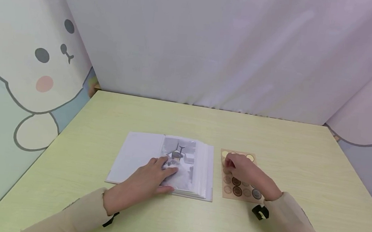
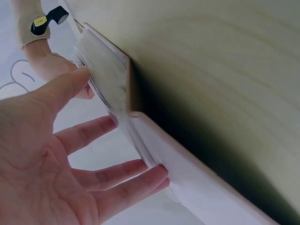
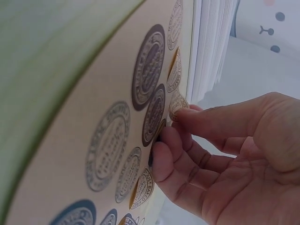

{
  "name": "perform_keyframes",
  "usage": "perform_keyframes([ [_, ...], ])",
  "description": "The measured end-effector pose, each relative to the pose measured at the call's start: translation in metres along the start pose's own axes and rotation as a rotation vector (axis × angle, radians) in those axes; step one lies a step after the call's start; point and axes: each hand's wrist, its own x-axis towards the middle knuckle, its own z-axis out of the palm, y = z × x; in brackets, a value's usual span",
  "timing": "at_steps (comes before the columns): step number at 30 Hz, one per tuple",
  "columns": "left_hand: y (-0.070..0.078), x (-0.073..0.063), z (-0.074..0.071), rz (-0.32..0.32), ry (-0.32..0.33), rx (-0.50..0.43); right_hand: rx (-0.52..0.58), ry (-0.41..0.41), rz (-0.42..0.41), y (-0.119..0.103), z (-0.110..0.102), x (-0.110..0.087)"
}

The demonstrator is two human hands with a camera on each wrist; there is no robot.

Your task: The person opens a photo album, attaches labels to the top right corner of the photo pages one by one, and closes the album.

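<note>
A photo album (image 1: 140, 156) lies spread on the table, a grey picture (image 1: 181, 179) showing on its right-hand page. My left hand (image 1: 145, 180) rests across it, fingers spread on the pages and thumb by the lower edge. In the left wrist view those fingers (image 2: 84, 180) reach over the album's edge. To the right lies a brown sheet of round stickers (image 1: 241, 197), with my right hand (image 1: 245, 170) over its upper part. The right wrist view shows thumb and fingertips pinching a round sticker (image 3: 176, 104) at the sheet's surface; the fingers hide part of it.
The pale wooden table (image 1: 160, 114) extends around both items. A light curtain (image 1: 194, 51) hangs along its back edge, and cartoon-printed panels (image 1: 45, 68) stand at both sides. Dark straps with devices (image 1: 260, 212) sit at the sleeve cuffs.
</note>
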Motion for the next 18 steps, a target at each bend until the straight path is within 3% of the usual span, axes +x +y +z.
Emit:
perform_keyframes([
  [18,-0.0001,-0.0008,-0.0008,-0.007,-0.013,-0.027,0.008,-0.017,-0.077,0.0019,-0.0061,0.0009],
])
